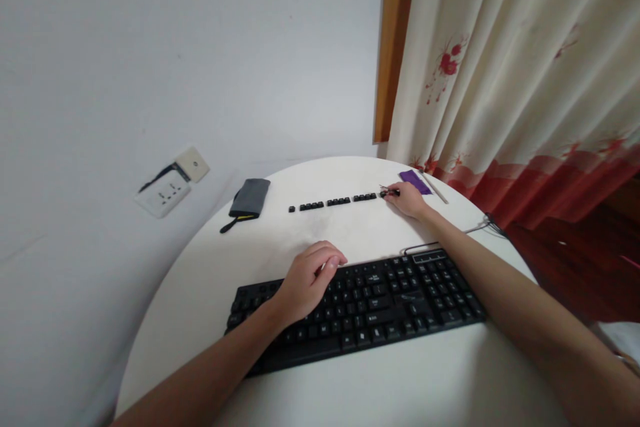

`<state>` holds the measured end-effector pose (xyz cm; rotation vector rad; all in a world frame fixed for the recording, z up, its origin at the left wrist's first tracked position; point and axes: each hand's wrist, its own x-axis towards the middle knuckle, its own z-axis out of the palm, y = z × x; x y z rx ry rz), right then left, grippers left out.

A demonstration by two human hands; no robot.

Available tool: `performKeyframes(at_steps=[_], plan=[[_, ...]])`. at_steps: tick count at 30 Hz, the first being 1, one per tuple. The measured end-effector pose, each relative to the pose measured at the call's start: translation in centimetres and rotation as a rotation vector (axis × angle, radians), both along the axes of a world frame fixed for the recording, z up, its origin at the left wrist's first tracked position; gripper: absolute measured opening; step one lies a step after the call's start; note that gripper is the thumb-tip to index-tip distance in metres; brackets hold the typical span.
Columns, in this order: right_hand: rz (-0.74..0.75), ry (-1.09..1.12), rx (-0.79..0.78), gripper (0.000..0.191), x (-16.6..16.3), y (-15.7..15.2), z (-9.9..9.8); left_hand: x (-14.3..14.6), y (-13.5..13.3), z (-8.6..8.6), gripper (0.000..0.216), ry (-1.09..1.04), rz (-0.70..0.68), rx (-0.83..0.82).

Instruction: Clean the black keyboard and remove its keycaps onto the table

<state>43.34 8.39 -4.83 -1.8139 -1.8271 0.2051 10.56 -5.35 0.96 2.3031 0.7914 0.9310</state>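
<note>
My left hand (309, 278) rests over the far edge of the black keyboard (370, 310), fingers loosely bent and the thumb a little apart. Nothing shows in it. Beyond the keyboard, my right hand (407, 200) is closed on a small dark tool with thin metal wires, which looks like a keycap puller (393, 192). Its wire end is at the right end of a row of black keycaps (339, 201), by the last keycap (383, 194). The row stands in several groups, with a single keycap (291, 209) at its left end. Along its far edge, the keyboard is partly hidden by my left hand.
A grey pouch (251, 197) with a dark strap lies at the left of the white round table (200, 307). On the right are a purple cloth (415, 181), a pale stick (434, 187) and the keyboard cable (477, 227). Wall and curtain (480, 80) border the table.
</note>
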Motion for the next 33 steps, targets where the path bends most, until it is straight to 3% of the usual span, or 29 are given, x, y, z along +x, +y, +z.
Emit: performKeyframes(at_steps=[16,20,23,26,30,33], plan=[[0.066,0.12,0.058,0.028,0.7,-0.1,0.3,-0.1,-0.1,0.0,0.027,0.007,-0.004,-0.009],[0.049,0.181,0.125,0.035,1.5,-0.7,2.9,-0.1,-0.1,0.0,0.025,-0.005,-0.014,-0.015],[0.043,0.346,0.219,0.041,1.4,-2.1,6.3,-0.1,0.0,-0.1,0.024,-0.017,-0.019,-0.022],[0.133,0.497,0.295,0.04,0.2,-5.1,9.9,-0.1,0.0,-0.2,0.025,-0.022,-0.023,-0.017],[0.324,0.344,0.3,0.032,-2.4,-10.5,13.0,-0.1,-0.1,-0.1,0.025,-0.021,-0.028,-0.008],[0.416,0.298,0.22,0.031,-4.0,-13.9,13.3,-0.1,-0.1,0.0,0.026,-0.015,-0.028,0.0]])
